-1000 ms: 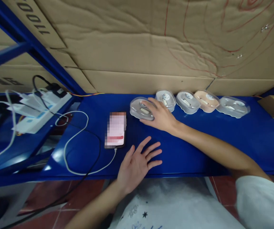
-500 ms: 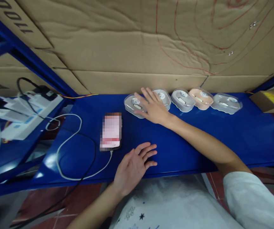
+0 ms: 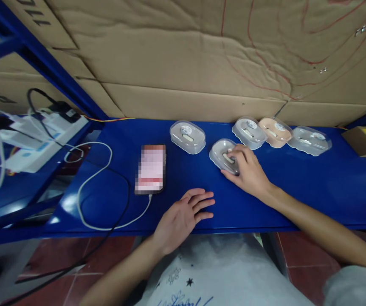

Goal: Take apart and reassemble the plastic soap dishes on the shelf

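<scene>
Five clear containers (image 3: pixel 217 153), pale bars (image 3: pixel 187 138) seemingly inside; right hand (image 3: pixel 253 175) gripping one

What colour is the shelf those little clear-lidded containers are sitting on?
The shelf is deep blue, best seen in the head view.

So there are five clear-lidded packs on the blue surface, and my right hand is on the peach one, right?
Not quite: the head view shows your right hand on a grey pack, not the peach pack, which sits farther back between two others. The rest holds: five clear-lidded packs are on the blue surface.
</scene>
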Motion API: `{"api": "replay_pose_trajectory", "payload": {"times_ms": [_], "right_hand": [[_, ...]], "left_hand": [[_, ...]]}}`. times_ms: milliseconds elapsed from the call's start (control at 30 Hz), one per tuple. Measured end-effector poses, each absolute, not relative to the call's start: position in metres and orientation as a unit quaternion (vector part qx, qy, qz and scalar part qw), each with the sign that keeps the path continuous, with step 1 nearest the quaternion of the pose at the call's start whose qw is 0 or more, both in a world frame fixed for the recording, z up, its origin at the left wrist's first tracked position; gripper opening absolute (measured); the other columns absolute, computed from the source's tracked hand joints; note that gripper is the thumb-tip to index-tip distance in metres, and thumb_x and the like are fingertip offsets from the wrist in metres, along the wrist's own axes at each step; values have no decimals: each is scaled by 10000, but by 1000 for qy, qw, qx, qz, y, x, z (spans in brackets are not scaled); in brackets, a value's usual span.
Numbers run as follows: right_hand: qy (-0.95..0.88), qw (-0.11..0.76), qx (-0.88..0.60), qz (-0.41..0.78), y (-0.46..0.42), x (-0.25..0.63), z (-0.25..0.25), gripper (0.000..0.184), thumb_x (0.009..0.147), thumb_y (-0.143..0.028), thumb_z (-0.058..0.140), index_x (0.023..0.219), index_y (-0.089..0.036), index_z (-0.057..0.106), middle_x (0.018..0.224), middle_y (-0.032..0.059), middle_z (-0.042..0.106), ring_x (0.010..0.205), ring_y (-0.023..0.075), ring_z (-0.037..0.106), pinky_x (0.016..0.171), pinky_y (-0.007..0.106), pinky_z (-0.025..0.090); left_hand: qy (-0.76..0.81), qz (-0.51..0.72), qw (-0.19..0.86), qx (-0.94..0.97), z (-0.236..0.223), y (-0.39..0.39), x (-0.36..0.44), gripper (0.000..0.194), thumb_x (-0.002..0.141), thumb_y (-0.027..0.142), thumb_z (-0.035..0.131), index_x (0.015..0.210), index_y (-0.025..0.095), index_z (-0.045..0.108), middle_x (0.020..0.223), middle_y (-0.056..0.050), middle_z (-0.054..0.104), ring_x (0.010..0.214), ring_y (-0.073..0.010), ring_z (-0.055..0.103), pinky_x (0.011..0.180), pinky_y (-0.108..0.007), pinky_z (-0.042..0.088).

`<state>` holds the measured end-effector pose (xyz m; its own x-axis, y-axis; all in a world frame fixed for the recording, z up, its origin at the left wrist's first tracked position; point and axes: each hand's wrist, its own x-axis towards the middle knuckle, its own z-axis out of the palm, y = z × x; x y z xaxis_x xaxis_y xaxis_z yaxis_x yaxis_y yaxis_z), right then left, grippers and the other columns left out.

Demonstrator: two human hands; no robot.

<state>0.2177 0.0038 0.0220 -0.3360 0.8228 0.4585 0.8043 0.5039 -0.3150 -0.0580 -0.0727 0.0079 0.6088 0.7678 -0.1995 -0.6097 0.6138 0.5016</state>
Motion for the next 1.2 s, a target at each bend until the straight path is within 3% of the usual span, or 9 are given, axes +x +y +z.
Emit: {"api": "replay_pose_trajectory", "payload": {"times_ms": [200, 300, 433, 600, 733, 933, 1067, 1133, 1200], "right_hand": [[-828, 356, -410, 143, -39, 203, 41, 589, 951, -403, 748, 1453, -295, 460, 1368, 138, 597, 1324, 335, 590, 1085, 560, 553], [-887, 311, -291, 178, -54, 186, 50, 656, 979, -472, 715, 1540, -282, 432, 1437, 147, 563, 1407, 337, 530, 1143, 553, 522], [-910, 281, -214, 215, -55, 180, 55, 713, 1006, -538, 660, 1606, -249, 403, 1524, 161, 517, 1480, 335, 464, 1187, 532, 496], [-883, 292, -321, 180, -13, 217, 39, 671, 1012, -459, 651, 1622, -358, 391, 1549, 113, 514, 1457, 354, 494, 1214, 634, 446], [-880, 231, -405, 95, 23, 250, 12, 673, 1013, -502, 643, 1629, -399, 393, 1544, 125, 528, 1446, 381, 510, 1206, 637, 464], [-884, 206, -407, 99, 8, 235, 24, 687, 1045, -579, 565, 1666, -383, 343, 1672, 136, 442, 1589, 434, 349, 1277, 782, 202], [-915, 167, -287, 230, -34, 196, 49, 1049, 890, -765, 689, 1711, -276, 257, 1780, 160, 266, 1634, 385, 292, 1278, 615, 373], [-917, 165, -275, 238, -49, 178, 52, 1024, 884, -693, 752, 1695, -251, 308, 1776, 183, 271, 1635, 381, 295, 1274, 605, 390], [-909, 188, -287, 237, -56, 167, 49, 869, 965, -568, 722, 1672, -226, 350, 1746, 196, 339, 1630, 358, 315, 1274, 605, 394]], "left_hand": [[215, 353, 903, 114, 14, -67, -58, 509, 1128, 527, 383, 1500, 224, 554, 1500, -197, 654, 1390, -388, 620, 1087, -638, 511], [181, 333, 922, 76, 16, -66, -60, 609, 1112, 617, 363, 1444, 176, 622, 1361, -166, 747, 1262, -331, 712, 1061, -526, 559], [172, 345, 923, 16, 15, -67, -62, 564, 1109, 580, 439, 1410, 163, 671, 1169, -87, 822, 1113, -226, 770, 1023, -328, 557], [197, 333, 922, 0, 13, -65, -63, 607, 1082, 613, 473, 1507, 205, 618, 1290, -92, 796, 1265, -304, 717, 1081, -419, 536], [197, 336, 921, -9, 13, -65, -64, 619, 1082, 600, 480, 1544, 203, 590, 1367, -90, 768, 1318, -292, 689, 1090, -388, 531], [196, 342, 919, -9, 13, -66, -64, 624, 1084, 615, 459, 1545, 216, 589, 1358, -89, 772, 1284, -290, 706, 1081, -403, 535], [209, 344, 915, -16, 14, -66, -63, 601, 1084, 632, 447, 1504, 239, 621, 1207, -73, 820, 1228, -299, 729, 1088, -447, 531], [213, 347, 913, -21, 13, -66, -64, 585, 1092, 628, 427, 1447, 227, 662, 1114, -61, 834, 1150, -281, 758, 1077, -440, 540], [210, 353, 911, -26, 12, -66, -65, 576, 1106, 615, 395, 1372, 208, 703, 1102, -62, 835, 1095, -259, 774, 1063, -421, 551]]}}
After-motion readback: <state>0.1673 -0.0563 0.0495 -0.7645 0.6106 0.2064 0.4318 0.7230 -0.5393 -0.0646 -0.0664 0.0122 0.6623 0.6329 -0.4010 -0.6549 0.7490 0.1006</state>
